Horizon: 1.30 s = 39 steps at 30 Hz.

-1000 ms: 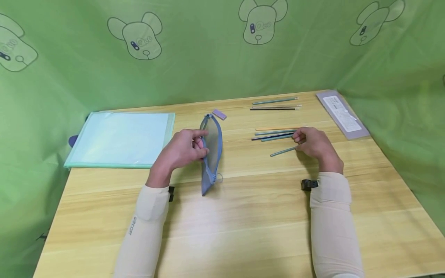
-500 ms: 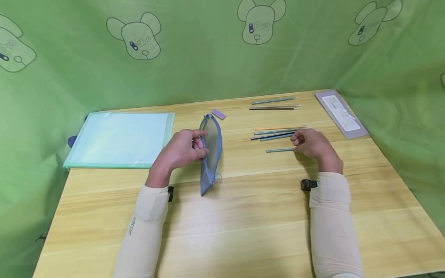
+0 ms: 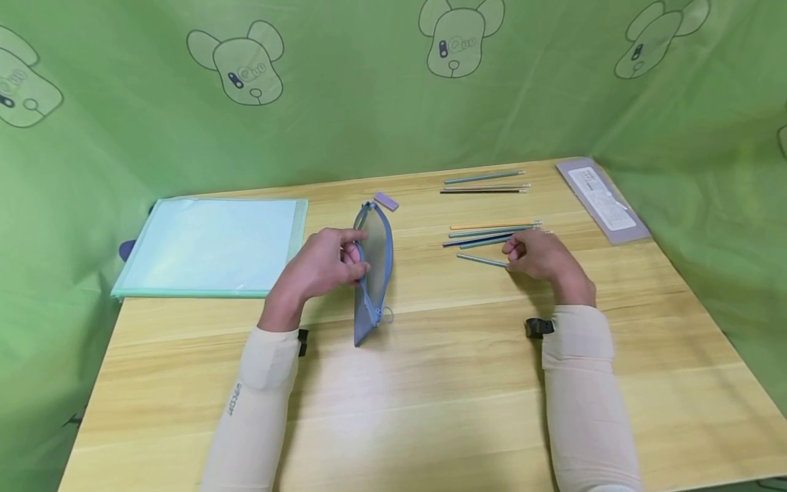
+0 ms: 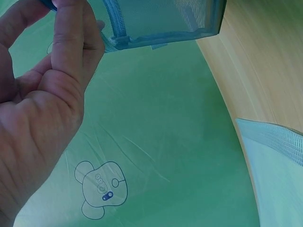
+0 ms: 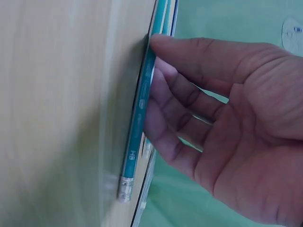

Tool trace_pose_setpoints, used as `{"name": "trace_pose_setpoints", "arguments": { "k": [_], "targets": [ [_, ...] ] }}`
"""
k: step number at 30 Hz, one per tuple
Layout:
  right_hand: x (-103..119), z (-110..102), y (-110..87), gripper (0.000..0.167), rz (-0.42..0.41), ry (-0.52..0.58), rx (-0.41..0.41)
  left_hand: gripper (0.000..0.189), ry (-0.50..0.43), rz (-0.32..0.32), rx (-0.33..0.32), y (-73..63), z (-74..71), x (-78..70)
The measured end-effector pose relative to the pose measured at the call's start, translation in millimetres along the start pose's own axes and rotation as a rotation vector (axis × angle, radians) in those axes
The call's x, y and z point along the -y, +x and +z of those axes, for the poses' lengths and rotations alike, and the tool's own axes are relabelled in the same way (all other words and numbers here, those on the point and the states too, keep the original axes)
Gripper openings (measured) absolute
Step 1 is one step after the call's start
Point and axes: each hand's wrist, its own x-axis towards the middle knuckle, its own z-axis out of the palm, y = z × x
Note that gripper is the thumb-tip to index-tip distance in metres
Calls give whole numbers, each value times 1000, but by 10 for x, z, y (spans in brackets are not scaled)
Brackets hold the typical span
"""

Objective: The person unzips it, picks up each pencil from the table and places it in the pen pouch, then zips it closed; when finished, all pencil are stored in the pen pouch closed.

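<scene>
Teal, slender and capped with a silver ferrule, 1 HB pencil (image 5: 140, 109) is pinched between the thumb and curled fingers of the right hand (image 3: 541, 254); it has just swung round, so its free end aims leftward and slightly away from the person; for the work in hand, this suggests that 1 pencil is singled out while the blue mesh zip pouch (image 3: 378, 249) stands with its mouth gaping. That pencil is just in front of 4 slim loose pencils (image 3: 486, 232) on the pale wood-grain tabletop (image 3: 443, 383); whether it touches the surface, I cannot tell.

Thumb and fingers of the left hand (image 3: 326, 263) grip the pouch by its rim; a small lilac block eraser (image 3: 386, 201) lies just beside its far end.

Against the frame from 1.0 s ago, the right hand is a little farther left, and the pencil's free end has moved from the near side toward the 4 others; the left hand, the pouch, the eraser and 3 slim pencils farther back (image 3: 482, 178) look unmoved.
</scene>
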Motion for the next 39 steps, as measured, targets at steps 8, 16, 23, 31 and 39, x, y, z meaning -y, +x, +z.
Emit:
{"name": "trace_pose_setpoints", "arguments": {
  "k": [8,16,23,31,39],
  "targets": [
    [321,231,50,19,-61,2,-14,65,0,-5,1,-10,-3,-5],
    [529,320,50,15,-80,22,29,65,5,1,3,-5,-22,1],
    [618,337,13,15,-69,-23,64,66,15,-7,-1,-9,-43,-4],
    [758,450,30,12,-94,-14,100,67,24,-5,-2,-9,-46,-4],
    [812,498,42,14,-65,-29,88,66,48,3,-2,-6,-33,-6]
  ]
}}
